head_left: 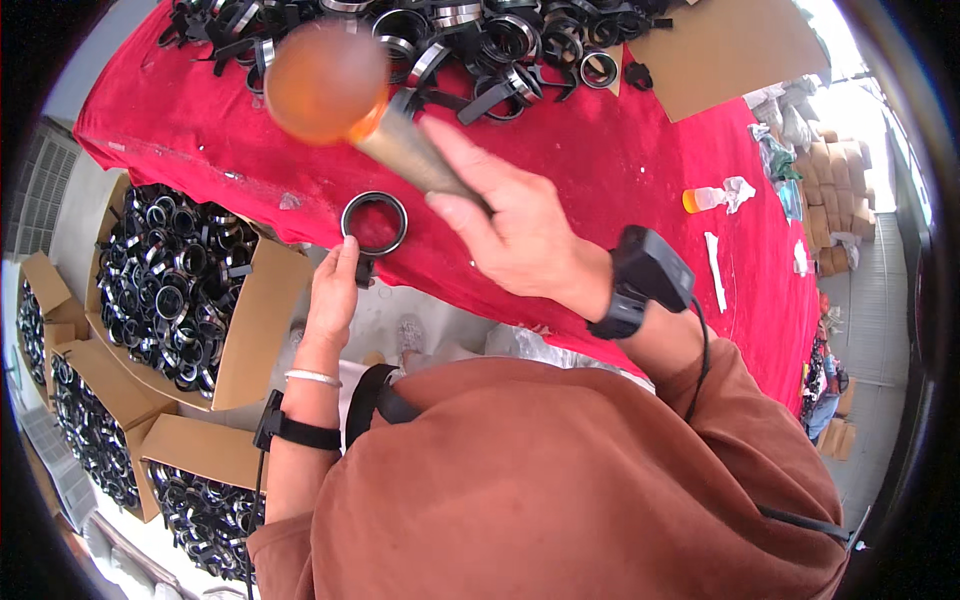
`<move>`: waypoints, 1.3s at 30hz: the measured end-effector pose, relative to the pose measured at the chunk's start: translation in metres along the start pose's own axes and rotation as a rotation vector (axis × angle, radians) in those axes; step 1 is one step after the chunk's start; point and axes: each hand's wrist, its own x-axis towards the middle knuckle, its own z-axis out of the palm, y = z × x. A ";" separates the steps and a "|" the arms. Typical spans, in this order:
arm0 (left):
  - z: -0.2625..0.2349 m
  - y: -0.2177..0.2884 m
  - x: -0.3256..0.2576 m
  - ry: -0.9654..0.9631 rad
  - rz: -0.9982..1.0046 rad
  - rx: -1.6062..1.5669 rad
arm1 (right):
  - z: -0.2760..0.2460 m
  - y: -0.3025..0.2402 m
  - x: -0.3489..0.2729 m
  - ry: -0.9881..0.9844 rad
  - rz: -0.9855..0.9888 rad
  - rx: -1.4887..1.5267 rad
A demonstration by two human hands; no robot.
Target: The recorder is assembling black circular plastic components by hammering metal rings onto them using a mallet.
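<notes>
My right hand [525, 225] is closed around the grey handle of a mallet [325, 85], raised over the red-covered table. The mallet's orange head is blurred and hides part of the pile behind it. Near the table's front edge, my left hand [335, 285] pinches a black ring [403, 228] with a silvery inner edge. A short black tab sticks out at the ring's lower side, by my fingers. The mallet head is apart from this ring, above and to its left in view.
Many similar black and silver rings [510, 40] are heaped along the table's [600, 170] far side beside a cardboard sheet [735, 50]. Cardboard boxes [262, 325] full of rings stand at the left. A small orange-ended bottle [705, 199] and a white strip [715, 270] lie at right.
</notes>
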 end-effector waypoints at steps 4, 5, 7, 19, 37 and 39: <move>-0.004 -0.013 0.006 0.016 0.059 0.027 | 0.003 0.006 -0.026 0.068 0.013 0.017; -0.001 -0.014 0.008 0.019 0.052 0.021 | 0.009 0.023 -0.050 -0.061 0.139 -0.090; 0.003 -0.012 0.009 0.021 0.050 0.016 | 0.016 0.042 -0.068 -0.120 0.303 -0.142; 0.007 0.001 -0.002 0.022 -0.074 0.010 | -0.012 0.008 -0.097 -0.029 0.167 -0.018; 0.007 -0.016 0.003 0.009 -0.021 -0.299 | -0.034 -0.005 -0.044 -0.215 0.491 0.221; 0.006 -0.016 0.000 0.034 -0.034 -0.300 | -0.024 -0.020 -0.012 -0.122 0.275 0.230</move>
